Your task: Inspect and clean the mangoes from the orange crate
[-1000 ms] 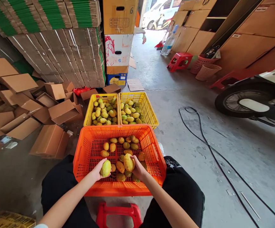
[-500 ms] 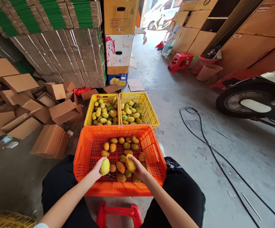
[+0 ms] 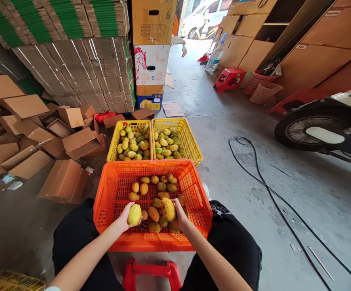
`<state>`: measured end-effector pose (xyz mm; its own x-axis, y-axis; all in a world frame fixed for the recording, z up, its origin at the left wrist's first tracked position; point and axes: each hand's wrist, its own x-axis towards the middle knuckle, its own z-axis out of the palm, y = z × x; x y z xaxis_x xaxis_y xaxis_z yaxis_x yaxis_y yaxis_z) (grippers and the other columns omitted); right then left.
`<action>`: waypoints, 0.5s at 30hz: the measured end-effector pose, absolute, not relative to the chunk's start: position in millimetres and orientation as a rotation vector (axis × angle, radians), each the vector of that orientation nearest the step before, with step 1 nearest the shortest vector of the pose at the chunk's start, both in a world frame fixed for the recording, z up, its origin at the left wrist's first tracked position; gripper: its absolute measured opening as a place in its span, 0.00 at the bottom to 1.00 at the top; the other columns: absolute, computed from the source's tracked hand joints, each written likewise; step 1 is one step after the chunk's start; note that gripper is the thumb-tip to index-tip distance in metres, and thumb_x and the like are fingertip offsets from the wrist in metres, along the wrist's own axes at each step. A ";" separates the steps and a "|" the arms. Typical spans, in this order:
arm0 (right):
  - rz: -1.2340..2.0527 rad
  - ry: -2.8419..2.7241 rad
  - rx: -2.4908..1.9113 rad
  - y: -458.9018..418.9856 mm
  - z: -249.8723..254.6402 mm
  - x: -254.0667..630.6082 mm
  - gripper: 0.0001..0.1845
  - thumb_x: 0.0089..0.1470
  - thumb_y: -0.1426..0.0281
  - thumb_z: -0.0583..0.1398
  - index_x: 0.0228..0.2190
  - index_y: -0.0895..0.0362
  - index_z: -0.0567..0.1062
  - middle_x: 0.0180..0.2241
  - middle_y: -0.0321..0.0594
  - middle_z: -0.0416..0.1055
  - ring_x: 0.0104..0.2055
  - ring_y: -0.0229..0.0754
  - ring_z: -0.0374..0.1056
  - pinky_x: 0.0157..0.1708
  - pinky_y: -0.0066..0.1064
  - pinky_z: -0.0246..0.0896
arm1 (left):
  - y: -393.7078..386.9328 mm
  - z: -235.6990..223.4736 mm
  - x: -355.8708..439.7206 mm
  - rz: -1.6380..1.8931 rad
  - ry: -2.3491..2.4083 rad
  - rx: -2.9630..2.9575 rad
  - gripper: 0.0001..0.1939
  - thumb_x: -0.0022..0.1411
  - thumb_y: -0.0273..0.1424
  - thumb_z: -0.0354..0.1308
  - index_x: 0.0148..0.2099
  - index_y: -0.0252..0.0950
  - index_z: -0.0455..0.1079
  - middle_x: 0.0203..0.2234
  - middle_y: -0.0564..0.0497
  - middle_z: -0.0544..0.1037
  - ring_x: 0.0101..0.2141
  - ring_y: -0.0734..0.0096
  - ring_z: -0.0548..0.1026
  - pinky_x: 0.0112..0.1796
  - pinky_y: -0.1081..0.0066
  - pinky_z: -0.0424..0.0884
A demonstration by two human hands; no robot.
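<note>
An orange plastic crate (image 3: 114, 236) stands between my knees with several yellow-green fruits lying loose in it. My left hand (image 3: 122, 218) is closed around one yellow-green fruit (image 3: 134, 214) over the crate's near left part. My right hand (image 3: 179, 214) grips a larger yellow fruit (image 3: 168, 209) just above the pile in the middle. Beyond the orange crate stand two yellow crates, the left one (image 3: 114, 141) and the right one (image 3: 192, 139), both filled with similar fruit.
Folded cardboard boxes (image 3: 63, 184) lie scattered at left under tall stacks of flat cartons (image 3: 72, 68). A black cable (image 3: 266, 182) snakes over the concrete at right, near a scooter wheel (image 3: 302, 131). A red stool (image 3: 151, 273) is under me; another yellow crate (image 3: 11, 281) shows at bottom left.
My right hand has turned the larger fruit and raised it slightly. My left hand keeps its fruit in nearly the same place.
</note>
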<state>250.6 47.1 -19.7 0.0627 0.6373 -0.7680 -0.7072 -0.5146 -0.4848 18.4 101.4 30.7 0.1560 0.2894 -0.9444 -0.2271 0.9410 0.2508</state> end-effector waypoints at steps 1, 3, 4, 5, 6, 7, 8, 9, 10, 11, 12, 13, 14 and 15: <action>1.655 0.080 -1.301 47.4 -20.5 250.9 0.13 0.48 0.55 0.61 0.28 0.51 0.68 0.26 0.36 0.74 0.34 0.47 0.75 0.34 0.36 0.70 | 100.8 30.6 18.2 0.349 1.373 0.083 0.19 0.66 0.44 0.55 0.36 0.30 0.70 0.22 0.43 0.78 0.21 0.66 0.77 0.23 0.69 0.77; 1.651 0.090 -1.303 48.4 -22.2 251.2 0.13 0.49 0.55 0.61 0.29 0.51 0.68 0.27 0.37 0.74 0.35 0.49 0.76 0.36 0.39 0.71 | 98.9 29.5 18.0 0.321 1.403 0.148 0.18 0.61 0.43 0.63 0.36 0.31 0.70 0.23 0.44 0.78 0.22 0.66 0.78 0.25 0.69 0.78; 1.650 0.096 -1.309 48.7 -23.0 251.4 0.12 0.48 0.56 0.60 0.29 0.51 0.69 0.27 0.37 0.74 0.35 0.49 0.76 0.37 0.40 0.71 | 97.9 28.5 18.2 0.320 1.423 0.185 0.17 0.59 0.42 0.65 0.36 0.32 0.70 0.23 0.44 0.78 0.23 0.66 0.78 0.25 0.69 0.78; 1.654 0.101 -1.321 48.8 -23.7 251.6 0.13 0.48 0.55 0.60 0.29 0.51 0.69 0.27 0.38 0.75 0.36 0.50 0.76 0.37 0.40 0.71 | 96.9 27.4 18.4 0.329 1.438 0.221 0.16 0.58 0.41 0.66 0.35 0.32 0.69 0.23 0.45 0.78 0.23 0.66 0.78 0.25 0.68 0.78; 1.662 0.102 -1.335 48.4 -24.6 252.0 0.14 0.48 0.55 0.61 0.29 0.51 0.70 0.28 0.39 0.75 0.36 0.51 0.76 0.36 0.40 0.71 | 96.1 26.3 18.8 0.343 1.447 0.251 0.16 0.58 0.40 0.66 0.35 0.33 0.68 0.23 0.45 0.78 0.23 0.66 0.78 0.25 0.68 0.78; 1.660 0.088 -1.344 47.3 -25.6 252.6 0.15 0.47 0.54 0.62 0.31 0.51 0.71 0.29 0.40 0.76 0.38 0.51 0.76 0.36 0.40 0.71 | 95.5 25.2 19.2 0.359 1.452 0.271 0.15 0.57 0.39 0.66 0.35 0.33 0.68 0.23 0.46 0.77 0.22 0.67 0.77 0.25 0.68 0.78; 1.643 0.050 -1.338 45.4 -26.7 253.5 0.16 0.45 0.54 0.63 0.33 0.50 0.72 0.32 0.40 0.77 0.40 0.52 0.76 0.37 0.39 0.71 | 95.3 24.3 19.5 0.376 1.455 0.280 0.14 0.57 0.38 0.66 0.35 0.34 0.67 0.22 0.47 0.77 0.22 0.68 0.77 0.26 0.68 0.78; 1.620 -0.005 -1.318 42.9 -27.9 254.7 0.18 0.43 0.55 0.64 0.36 0.50 0.73 0.35 0.41 0.78 0.44 0.53 0.75 0.38 0.39 0.71 | 95.4 23.3 19.8 0.392 1.460 0.277 0.14 0.57 0.38 0.66 0.35 0.34 0.67 0.22 0.48 0.77 0.22 0.68 0.76 0.26 0.68 0.78; 1.588 -0.064 -1.292 39.9 -29.0 256.0 0.21 0.41 0.57 0.66 0.40 0.49 0.74 0.39 0.41 0.79 0.48 0.53 0.74 0.41 0.39 0.71 | 95.9 22.4 19.8 0.407 1.469 0.268 0.14 0.56 0.38 0.67 0.35 0.35 0.67 0.22 0.50 0.76 0.22 0.69 0.76 0.26 0.68 0.77; 1.555 -0.120 -1.265 36.9 -29.6 257.3 0.25 0.39 0.60 0.67 0.43 0.48 0.74 0.42 0.41 0.78 0.51 0.53 0.72 0.44 0.39 0.71 | 96.5 21.3 19.5 0.421 1.483 0.255 0.15 0.55 0.38 0.67 0.36 0.36 0.67 0.22 0.51 0.75 0.21 0.69 0.76 0.26 0.68 0.77; 1.532 -0.168 -1.239 34.4 -29.5 258.3 0.29 0.37 0.63 0.68 0.45 0.47 0.74 0.45 0.41 0.78 0.54 0.52 0.71 0.47 0.39 0.70 | 97.3 19.9 19.0 0.431 1.501 0.242 0.15 0.55 0.39 0.67 0.36 0.36 0.67 0.22 0.52 0.75 0.21 0.69 0.75 0.26 0.69 0.77; 1.530 -0.198 -1.219 32.7 -28.5 258.7 0.31 0.36 0.65 0.69 0.46 0.47 0.74 0.47 0.41 0.77 0.56 0.52 0.69 0.50 0.39 0.69 | 98.2 18.3 18.2 0.435 1.524 0.228 0.15 0.54 0.39 0.67 0.36 0.37 0.67 0.22 0.52 0.75 0.21 0.69 0.75 0.25 0.69 0.76; 1.549 -0.198 -1.213 32.3 -26.5 258.5 0.31 0.35 0.66 0.69 0.46 0.46 0.74 0.48 0.41 0.77 0.57 0.52 0.69 0.52 0.40 0.68 | 98.9 16.3 17.1 0.434 1.548 0.212 0.15 0.55 0.40 0.66 0.37 0.37 0.68 0.22 0.52 0.75 0.21 0.69 0.75 0.25 0.70 0.75; 1.575 -0.178 -1.213 33.2 -23.6 257.4 0.30 0.35 0.67 0.69 0.45 0.46 0.75 0.47 0.41 0.77 0.56 0.52 0.69 0.52 0.41 0.68 | 99.5 14.2 15.9 0.429 1.571 0.194 0.14 0.55 0.40 0.66 0.37 0.37 0.68 0.22 0.52 0.75 0.21 0.68 0.75 0.25 0.70 0.75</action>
